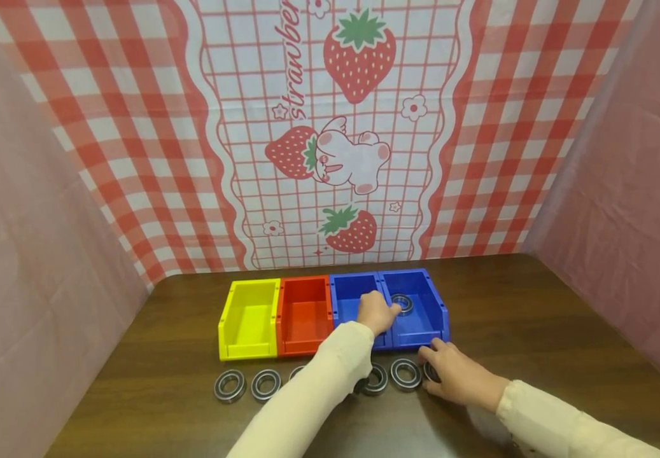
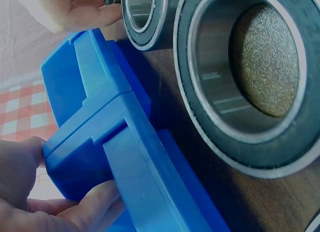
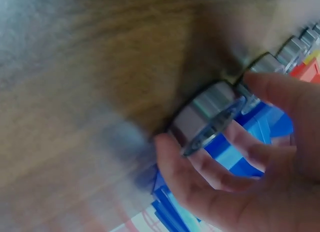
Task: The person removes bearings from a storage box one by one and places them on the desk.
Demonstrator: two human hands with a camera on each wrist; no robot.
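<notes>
At the wall between the two blue bins, my left hand [image 1: 377, 313] holds on, its thumb over the right bin [image 1: 415, 337] and its fingers inside the left blue bin [image 2: 150, 162]. A ball bearing [image 1: 403, 296] lies in the right blue bin, close to the left thumb. My right hand [image 1: 460, 375] is on the table in front of that bin. Its thumb and fingers grip the rim of a bearing [image 3: 192, 121] at the right end of a row. Beside it lies another bearing [image 1: 395, 376], apart from both hands.
A red bin [image 1: 305, 348] and a yellow bin [image 1: 248, 351] adjoin the blue ones on the left. Several more bearings, including the leftmost bearing [image 1: 218, 387], line the table [image 1: 152, 381] before the bins; the left sleeve [image 1: 312, 394] covers part of the row. A checked cloth [image 1: 478, 191] hangs behind.
</notes>
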